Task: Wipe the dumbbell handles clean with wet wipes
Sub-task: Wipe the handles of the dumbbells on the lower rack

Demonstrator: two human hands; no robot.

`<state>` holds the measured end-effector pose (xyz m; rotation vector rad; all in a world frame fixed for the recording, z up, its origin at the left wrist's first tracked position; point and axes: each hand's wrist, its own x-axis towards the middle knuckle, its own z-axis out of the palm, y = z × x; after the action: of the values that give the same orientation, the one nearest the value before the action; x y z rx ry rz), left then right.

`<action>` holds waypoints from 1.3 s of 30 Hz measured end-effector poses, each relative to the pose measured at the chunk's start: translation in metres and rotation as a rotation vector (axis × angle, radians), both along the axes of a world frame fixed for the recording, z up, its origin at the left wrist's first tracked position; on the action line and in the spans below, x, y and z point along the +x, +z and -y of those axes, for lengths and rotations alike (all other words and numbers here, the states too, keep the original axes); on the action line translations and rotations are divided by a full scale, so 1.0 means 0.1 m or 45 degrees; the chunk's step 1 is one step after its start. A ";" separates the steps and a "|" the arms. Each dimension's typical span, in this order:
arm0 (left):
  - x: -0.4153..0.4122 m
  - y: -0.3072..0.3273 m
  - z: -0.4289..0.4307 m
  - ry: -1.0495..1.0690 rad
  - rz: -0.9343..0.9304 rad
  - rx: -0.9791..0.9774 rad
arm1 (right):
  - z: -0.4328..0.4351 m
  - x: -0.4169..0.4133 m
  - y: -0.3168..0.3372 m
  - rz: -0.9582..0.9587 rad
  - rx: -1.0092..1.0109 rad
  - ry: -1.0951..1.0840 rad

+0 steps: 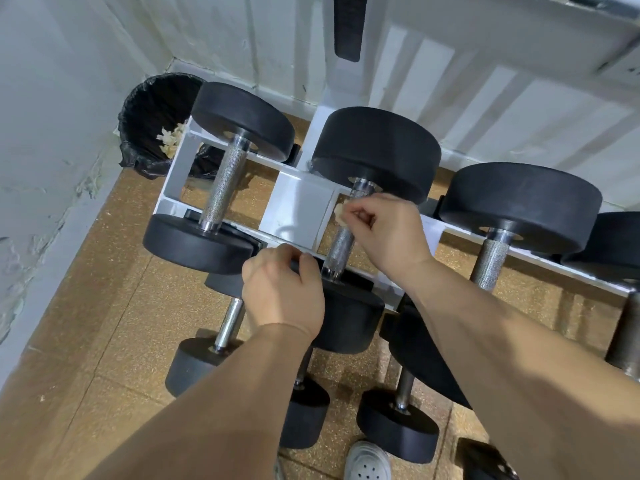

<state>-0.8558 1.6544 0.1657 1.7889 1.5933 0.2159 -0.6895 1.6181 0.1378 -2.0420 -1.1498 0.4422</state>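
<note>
Three black dumbbells with knurled steel handles lie across the top rails of a white rack [298,206]. My right hand [388,233] pinches a crumpled pale wipe [341,213] against the upper part of the middle dumbbell's handle [341,247]. My left hand [284,289] grips the rim of that dumbbell's near head [349,317]. The left dumbbell's handle [223,188] and the right one's handle [490,261] are untouched.
A black-lined bin [152,112] holding used wipes stands in the corner at the back left. Smaller dumbbells [398,424] lie on the lower tier above the cork-coloured floor. A grey shoe [369,462] shows at the bottom. White walls close in at the left and behind.
</note>
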 end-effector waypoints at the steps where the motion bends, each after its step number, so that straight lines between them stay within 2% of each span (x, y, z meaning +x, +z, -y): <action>1: 0.00 0.00 0.00 0.001 0.001 0.011 | -0.04 0.00 0.00 0.034 0.015 -0.067; 4: -0.01 -0.02 0.00 -0.018 0.002 0.060 | 0.00 -0.10 0.01 0.113 -0.018 -0.079; 8: -0.05 -0.09 -0.03 -0.052 0.108 0.142 | 0.17 -0.17 0.09 0.348 -0.152 0.402; 9: -0.06 -0.09 -0.03 -0.054 0.116 0.137 | 0.13 -0.13 0.11 0.416 -0.167 0.440; 12: -0.06 -0.02 0.00 -0.054 0.082 0.067 | -0.08 0.00 0.14 0.522 -0.150 0.199; 15: -0.05 0.02 0.03 -0.038 0.071 0.037 | -0.14 -0.05 0.16 0.497 -0.180 -0.012; 17: -0.06 0.00 0.03 -0.023 0.091 0.034 | -0.05 -0.16 0.17 0.421 -0.201 0.011; 19: -0.07 -0.03 0.03 -0.012 0.097 0.015 | 0.06 -0.26 0.18 0.343 -0.245 0.182; 22: -0.08 -0.06 0.02 -0.007 0.088 -0.008 | 0.05 -0.25 0.24 0.383 -0.347 0.404; 25: -0.10 -0.05 0.01 -0.029 0.080 -0.050 | -0.11 -0.13 0.25 0.480 -0.292 0.125; 28: -0.11 -0.02 0.00 -0.035 0.129 -0.131 | -0.13 -0.17 0.22 0.380 -0.255 -0.114; 31: -0.15 -0.03 0.00 0.016 0.203 -0.127 | 0.02 -0.34 0.22 0.259 -0.343 0.046; 34: -0.15 -0.07 0.03 0.038 0.247 -0.094 | 0.00 -0.33 0.28 0.346 -0.433 0.278; 36: -0.16 -0.10 0.04 0.078 0.296 -0.091 | -0.16 -0.20 0.29 0.446 -0.415 0.121; 38: -0.18 -0.14 0.05 0.071 0.346 -0.040 | -0.25 -0.13 0.29 0.442 -0.413 -0.092; 39: -0.21 -0.17 0.05 0.041 0.359 0.001 | -0.25 -0.16 0.28 0.434 -0.416 -0.102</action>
<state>-0.8764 1.6492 0.1490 1.6513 1.4206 0.4627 -0.7053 1.6433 0.1657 -2.5109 -1.2506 0.2593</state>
